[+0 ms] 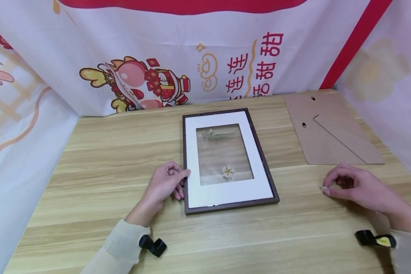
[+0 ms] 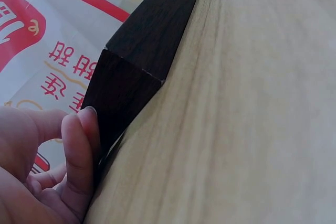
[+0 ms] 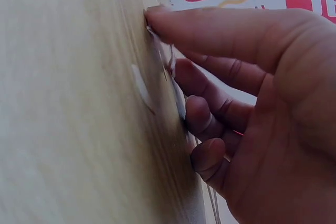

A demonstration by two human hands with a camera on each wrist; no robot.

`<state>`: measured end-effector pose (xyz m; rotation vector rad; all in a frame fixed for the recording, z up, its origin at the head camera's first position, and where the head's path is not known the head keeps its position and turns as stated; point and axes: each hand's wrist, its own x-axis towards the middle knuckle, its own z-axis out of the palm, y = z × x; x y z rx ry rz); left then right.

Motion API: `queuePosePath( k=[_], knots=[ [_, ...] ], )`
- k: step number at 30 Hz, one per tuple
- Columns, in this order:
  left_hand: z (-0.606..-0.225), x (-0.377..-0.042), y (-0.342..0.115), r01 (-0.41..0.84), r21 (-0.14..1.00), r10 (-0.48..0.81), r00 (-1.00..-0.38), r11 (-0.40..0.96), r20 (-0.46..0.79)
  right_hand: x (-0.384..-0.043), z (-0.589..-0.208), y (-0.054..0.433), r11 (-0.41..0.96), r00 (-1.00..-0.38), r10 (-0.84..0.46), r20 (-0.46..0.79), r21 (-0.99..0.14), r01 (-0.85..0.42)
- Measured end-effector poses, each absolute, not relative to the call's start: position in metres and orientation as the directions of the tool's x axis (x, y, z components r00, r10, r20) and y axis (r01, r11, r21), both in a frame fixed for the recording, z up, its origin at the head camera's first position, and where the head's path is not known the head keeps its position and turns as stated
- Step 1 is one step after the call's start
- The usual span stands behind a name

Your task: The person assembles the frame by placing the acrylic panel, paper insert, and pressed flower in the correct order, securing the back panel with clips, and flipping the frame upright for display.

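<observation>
A dark brown picture frame (image 1: 226,207) lies on the wooden table, with a white mat (image 1: 191,152) around its see-through window. Inside the window are a pressed green sprig (image 1: 217,135) near the top and a pale dried flower (image 1: 227,172) near the bottom. My left hand (image 1: 168,180) grips the frame's left side, thumb on the edge and fingers against the outer side, as the left wrist view shows too. Right of the frame, my right hand (image 1: 357,186) pinches a small pale petal-like piece (image 1: 324,187) between thumb and fingertips, low over the table.
A brown backing board (image 1: 332,140) with a stand flap and small black clips lies at the back right, beyond my right hand. Printed white cloth (image 1: 191,45) hangs behind the table and along both sides. Each wrist wears a black strap mount (image 1: 153,245).
</observation>
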<state>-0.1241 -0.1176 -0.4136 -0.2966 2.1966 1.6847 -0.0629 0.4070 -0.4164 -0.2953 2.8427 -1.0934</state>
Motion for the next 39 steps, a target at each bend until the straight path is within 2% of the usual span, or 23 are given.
queuePosePath(
  k=[5, 12, 16, 22, 32, 39],
  knots=[
    [-0.412, -0.124, -0.119, -0.381, 0.886, 0.050, -0.912, 0.265, -0.407, -0.069, -0.404, 0.391, 0.721, -0.970, -0.236, -0.051, -0.679, -0.139],
    [-0.409, -0.126, -0.120, -0.374, 0.887, 0.044, -0.916, 0.271, -0.399, -0.112, -0.371, 0.329, 0.650, -0.908, -0.414, 0.062, -0.678, -0.343],
    [-0.412, -0.125, -0.118, -0.374, 0.889, 0.051, -0.915, 0.263, -0.400, -0.146, -0.360, 0.278, 0.633, -0.886, -0.462, 0.021, -0.693, -0.346],
    [-0.419, -0.122, -0.112, -0.374, 0.897, 0.071, -0.914, 0.238, -0.400, -0.183, -0.367, 0.228, 0.624, -0.859, -0.507, -0.064, -0.716, -0.314],
    [-0.415, -0.123, -0.113, -0.374, 0.891, 0.035, -0.918, 0.257, -0.396, -0.200, -0.383, 0.211, 0.685, -0.855, -0.514, -0.075, -0.636, -0.356],
    [-0.414, -0.123, -0.117, -0.375, 0.892, 0.036, -0.918, 0.254, -0.396, -0.199, -0.378, 0.214, 0.676, -0.870, -0.491, -0.040, -0.647, -0.352]
  ],
)
